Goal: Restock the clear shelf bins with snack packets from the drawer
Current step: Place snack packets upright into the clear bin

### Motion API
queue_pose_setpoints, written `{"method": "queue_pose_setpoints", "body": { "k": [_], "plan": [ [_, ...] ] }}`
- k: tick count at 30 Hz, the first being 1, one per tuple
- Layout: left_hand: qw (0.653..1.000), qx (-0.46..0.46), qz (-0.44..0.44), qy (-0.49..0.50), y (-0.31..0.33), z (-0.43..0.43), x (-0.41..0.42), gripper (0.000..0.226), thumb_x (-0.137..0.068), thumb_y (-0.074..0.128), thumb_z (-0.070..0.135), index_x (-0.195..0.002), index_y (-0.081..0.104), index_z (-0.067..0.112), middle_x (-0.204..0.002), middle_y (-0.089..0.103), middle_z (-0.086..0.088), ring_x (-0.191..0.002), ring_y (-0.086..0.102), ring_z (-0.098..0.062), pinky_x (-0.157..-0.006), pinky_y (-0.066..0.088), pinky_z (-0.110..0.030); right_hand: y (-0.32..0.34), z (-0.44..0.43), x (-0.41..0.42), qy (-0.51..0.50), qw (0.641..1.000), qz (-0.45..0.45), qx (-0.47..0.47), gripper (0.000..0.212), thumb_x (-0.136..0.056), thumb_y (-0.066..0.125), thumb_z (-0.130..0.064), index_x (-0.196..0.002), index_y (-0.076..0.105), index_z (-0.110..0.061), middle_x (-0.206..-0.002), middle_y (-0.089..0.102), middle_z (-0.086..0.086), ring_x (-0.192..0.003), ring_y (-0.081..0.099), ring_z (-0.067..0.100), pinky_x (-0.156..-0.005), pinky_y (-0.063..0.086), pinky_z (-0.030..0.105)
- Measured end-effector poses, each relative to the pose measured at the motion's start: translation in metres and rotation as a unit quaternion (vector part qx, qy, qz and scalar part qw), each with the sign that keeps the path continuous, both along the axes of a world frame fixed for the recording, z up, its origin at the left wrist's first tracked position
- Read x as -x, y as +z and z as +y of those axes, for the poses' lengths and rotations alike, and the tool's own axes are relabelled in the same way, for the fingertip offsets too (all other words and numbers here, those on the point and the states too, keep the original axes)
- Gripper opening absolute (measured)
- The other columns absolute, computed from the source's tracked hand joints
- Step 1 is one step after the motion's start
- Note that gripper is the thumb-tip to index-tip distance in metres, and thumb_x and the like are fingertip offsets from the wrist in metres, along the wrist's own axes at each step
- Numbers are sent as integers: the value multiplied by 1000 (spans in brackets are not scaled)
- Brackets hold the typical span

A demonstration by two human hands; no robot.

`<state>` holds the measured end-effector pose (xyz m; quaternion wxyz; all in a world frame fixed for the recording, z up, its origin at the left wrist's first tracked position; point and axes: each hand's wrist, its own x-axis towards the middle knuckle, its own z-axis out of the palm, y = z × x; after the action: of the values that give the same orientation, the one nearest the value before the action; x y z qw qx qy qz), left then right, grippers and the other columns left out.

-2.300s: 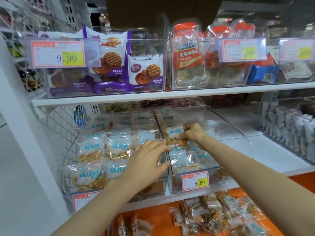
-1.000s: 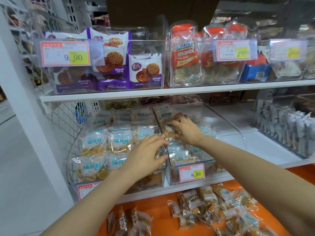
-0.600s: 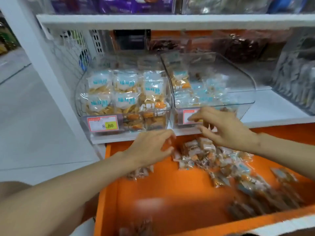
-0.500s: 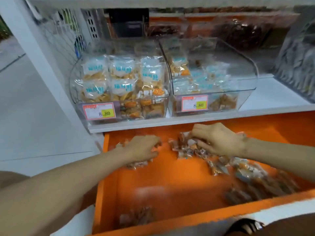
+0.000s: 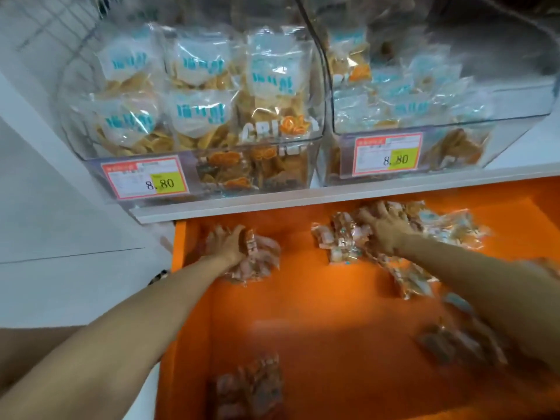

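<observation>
Both hands are placed inside the open orange drawer at 6 o'clock, so another gathering step is judged to be in hand. The left hand is laid on a small clump of clear snack packets at 10 o'clock of the drawer. Whether its fingers are closed round them cannot be told through the blur. The right hand is pressed, fingers spread, into a larger heap of packets at 1 o'clock. On the white shelf above, the left clear plastic bin is seen filled to its rim. The right clear plastic bin is only partly filled. Many packets lie scattered in the drawer, so much restocking is judged undone.
</observation>
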<state>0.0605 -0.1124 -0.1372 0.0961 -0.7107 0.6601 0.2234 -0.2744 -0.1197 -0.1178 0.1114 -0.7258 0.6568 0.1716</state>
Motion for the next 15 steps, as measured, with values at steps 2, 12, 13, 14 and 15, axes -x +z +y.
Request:
{"method": "queue_pose_setpoints", "body": {
  "k": [2, 12, 13, 14, 15],
  "plan": [
    [1000, -20, 7, -4, -12, -2, 3, 58, -87, 55, 49, -139, 30, 41, -148, 21, -15, -135, 23, -41, -111, 23, -48, -4, -2, 0, -39, 998, 16, -36, 82, -84, 64, -39, -146, 10, -35, -155, 5, 15, -142, 10, 40, -112, 20, 58],
    [983, -40, -4, -179, -36, 22, 39, 61, -83, 59, 52, -137, 34, 37, -146, 21, -2, -132, 23, -32, -104, 28, -45, -23, 2, -3, -8, 999, -33, 27, 53, -89, 57, -26, -136, 32, -26, -135, 30, 14, -116, 48, 40, -88, 48, 43],
    [982, -26, -5, -188, -37, 23, 42, 57, -85, 58, 49, -136, 36, 35, -146, 23, -2, -132, 24, -31, -105, 28, -44, -24, 1, -4, -14, 999, -42, 27, 53, -89, 57, -23, -135, 33, -26, -137, 29, 15, -117, 47, 41, -90, 47, 44],
    [982, -11, 1, -190, -36, 25, 44, 53, -87, 57, 44, -135, 38, 32, -146, 25, -1, -132, 25, -29, -105, 29, -42, -23, -1, -6, -19, 998, -50, 32, 53, -89, 57, -19, -135, 34, -27, -137, 30, 15, -116, 48, 42, -92, 48, 44],
    [982, 3, 10, -187, -36, 25, 46, 50, -88, 57, 40, -134, 40, 30, -145, 27, -1, -132, 27, -28, -105, 30, -41, -22, -2, -8, -24, 997, -57, 38, 53, -88, 56, -15, -135, 35, -27, -137, 33, 16, -114, 50, 42, -91, 48, 43]
  ]
}}
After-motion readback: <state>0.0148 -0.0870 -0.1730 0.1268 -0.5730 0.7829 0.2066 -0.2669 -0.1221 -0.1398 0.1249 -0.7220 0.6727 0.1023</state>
